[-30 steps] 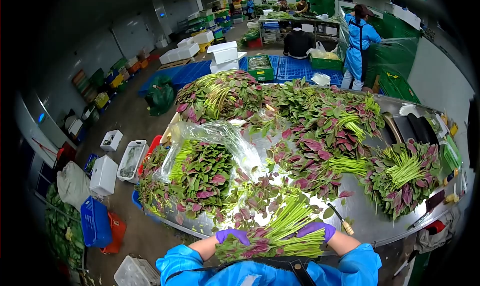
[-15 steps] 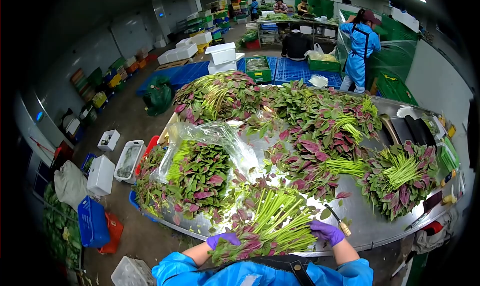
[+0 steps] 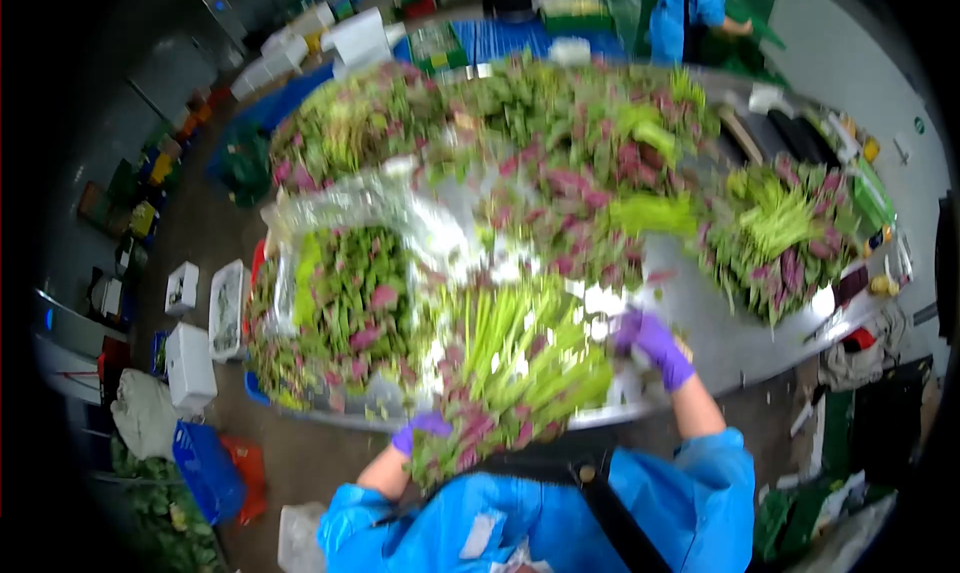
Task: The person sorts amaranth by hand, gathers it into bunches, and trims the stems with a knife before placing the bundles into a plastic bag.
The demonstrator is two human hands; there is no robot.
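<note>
A large bunch of red amaranth (image 3: pixel 530 348), green stems and purple-green leaves, lies at the table's near edge in front of my body. My left hand (image 3: pixel 422 429), in a purple glove, is closed at its leafy lower left end, with the fingertips partly hidden by leaves. My right hand (image 3: pixel 648 343), also gloved in purple, is apart from the stems, to their right. Motion smears its fingers. A small tan piece, perhaps the knife handle (image 3: pixel 684 349), shows beside it; the blade cannot be made out.
More amaranth (image 3: pixel 355 293) lies on the left beside clear plastic film (image 3: pixel 345 208). Another bunch (image 3: pixel 780 223) sits at the right of the metal table (image 3: pixel 700 343). Leafy heaps (image 3: pixel 360 118) line the back. A person in blue (image 3: pixel 685 18) stands behind. Crates (image 3: pixel 208 473) stand on the floor at left.
The view has tilted and shifted, so the table sits higher and further left. My right hand has left the stem ends and moved to the knife's area. My left hand stays at the leaves.
</note>
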